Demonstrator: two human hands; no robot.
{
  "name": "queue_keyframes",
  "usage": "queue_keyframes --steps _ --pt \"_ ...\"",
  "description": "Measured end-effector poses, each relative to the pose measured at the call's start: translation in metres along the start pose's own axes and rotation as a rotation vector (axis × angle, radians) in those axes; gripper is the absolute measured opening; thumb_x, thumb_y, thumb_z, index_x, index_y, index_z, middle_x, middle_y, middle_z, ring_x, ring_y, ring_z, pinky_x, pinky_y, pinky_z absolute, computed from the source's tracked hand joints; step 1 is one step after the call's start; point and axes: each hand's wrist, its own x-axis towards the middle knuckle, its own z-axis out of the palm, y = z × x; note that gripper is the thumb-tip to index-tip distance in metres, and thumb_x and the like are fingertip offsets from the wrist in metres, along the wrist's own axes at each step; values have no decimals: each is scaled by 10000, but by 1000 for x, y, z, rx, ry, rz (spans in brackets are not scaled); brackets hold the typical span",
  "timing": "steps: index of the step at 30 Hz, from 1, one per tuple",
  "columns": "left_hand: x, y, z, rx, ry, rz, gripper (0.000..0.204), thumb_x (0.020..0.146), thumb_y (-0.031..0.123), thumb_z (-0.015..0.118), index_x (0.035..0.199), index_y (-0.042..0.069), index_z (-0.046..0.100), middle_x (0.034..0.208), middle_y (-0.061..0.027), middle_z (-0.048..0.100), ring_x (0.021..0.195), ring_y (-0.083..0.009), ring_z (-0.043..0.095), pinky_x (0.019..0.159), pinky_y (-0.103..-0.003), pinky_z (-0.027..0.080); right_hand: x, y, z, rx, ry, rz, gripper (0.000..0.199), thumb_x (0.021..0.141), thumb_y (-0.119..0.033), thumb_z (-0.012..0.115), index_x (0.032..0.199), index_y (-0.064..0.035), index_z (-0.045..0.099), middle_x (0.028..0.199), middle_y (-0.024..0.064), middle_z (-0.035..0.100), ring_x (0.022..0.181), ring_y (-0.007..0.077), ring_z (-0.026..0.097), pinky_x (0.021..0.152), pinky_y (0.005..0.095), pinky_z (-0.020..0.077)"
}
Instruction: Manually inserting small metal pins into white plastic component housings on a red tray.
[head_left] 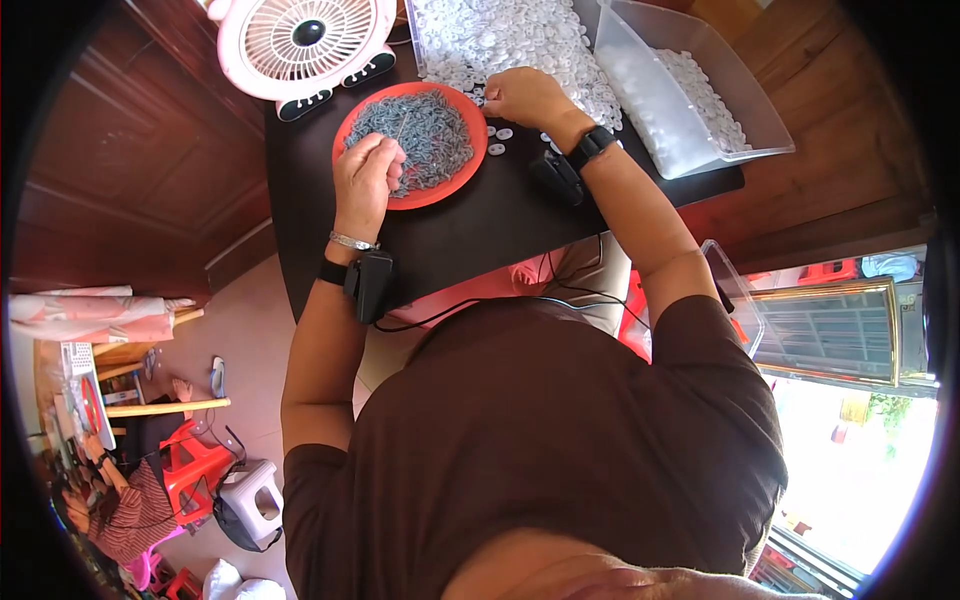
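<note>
An orange-red plate (477, 135) heaped with small grey, slender pieces (430, 125) stands on the dark table. Over its left side, my left hand (368, 172) is closed with the fingertips pinched together. A thin light sliver shows just above them, but whether it is held I cannot tell. My right hand (528, 100) is closed too, its fingertips down at the plate's right rim beside the white pieces. Whatever is between them is hidden. A few flat white oval pieces with holes (497, 149) lie loose by the plate, below my right hand.
A big heap of white pieces (510, 40) fills the table's far side. To its right a translucent bin (690, 100) lies tipped, with more inside. A pink-and-white fan (310, 35) stands far left. Cables (430, 322) hang at the near table edge. Another person sits at lower left near red stools.
</note>
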Motion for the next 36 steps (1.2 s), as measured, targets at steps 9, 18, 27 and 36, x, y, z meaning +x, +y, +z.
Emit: queue_keyframes --steps 9,18,27,36 --pt "0 0 -3 25 -17 15 242 900 175 524 735 10 588 645 -3 545 549 -55 481 483 -202 391 6 9 9 -120 134 -74 174 769 -252 610 816 -92 659 791 113 664 779 301 635 709 392 499" --pt "-1 4 -1 51 16 71 197 902 188 528 824 20 595 650 -14 546 525 -63 468 482 -212 373 -3 -65 -15 933 -163 -5 171 828 -155 681 911 -6 667 753 8 642 660 71 572 594 198 465" --pt "2 1 -5 61 -39 -5 167 890 177 532 840 21 563 668 -19 550 560 -66 492 496 -214 396 -6 -102 -12 884 -202 -183 144 868 -119 625 950 -10 671 791 2 640 738 68 579 683 217 483" --pt "3 -3 -8 82 -50 -18 162 871 144 536 773 16 549 640 -15 539 538 -70 492 486 -219 394 -13 -107 -9 612 90 -418 127 831 -78 639 944 -35 678 837 54 674 766 139 632 716 270 495"
